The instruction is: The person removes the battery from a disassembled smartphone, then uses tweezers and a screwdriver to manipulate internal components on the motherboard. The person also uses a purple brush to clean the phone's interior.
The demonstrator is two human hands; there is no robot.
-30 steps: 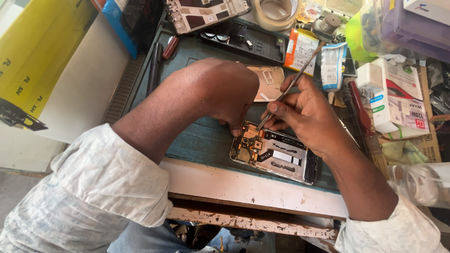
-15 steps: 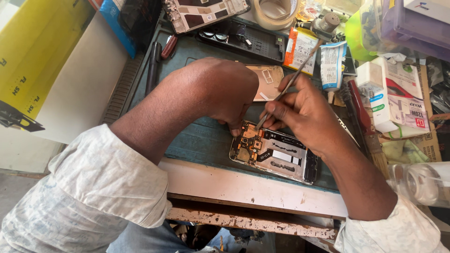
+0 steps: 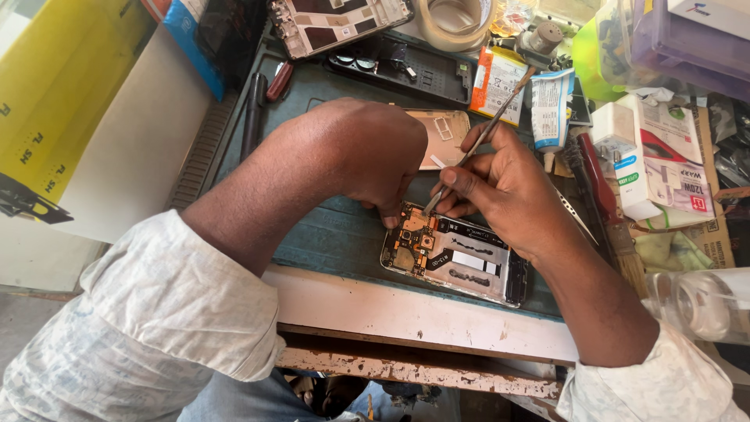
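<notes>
At far left, propped against the bench, we note a yellow flat cardboard box and a white panel beneath it. On the dark green rubber work mat lie a black pen-shaped tool with a red-handled one beside it, well apart from the work

Our left hand is curled downward, fingertips pressing the upper left corner of the opened smartphone with exposed copper-coloured circuit board and silver metal shielding; it steadies the phone and grips nothing else that we can see. Phone lies flat on the mat near its front edge, just behind the chipped white-painted bench lip

Our right hand pinches a thin grey metal probe between thumb and fingers, tip touching the board at its upper edge

Progress, as judged: back cover is off, a pale gold rear panel lies just behind the hands, and the internals are bare. Board still sits in the frame, so the work on it looks mid-way; reassembly remains

Behind: another stripped phone frame, a black plastic tray, a roll of beige tape. To the right, an orange packet, a white squeeze tube, a red-handled brush, white cartons, a clear plastic bottle. Crowded repair bench, daylight
</notes>
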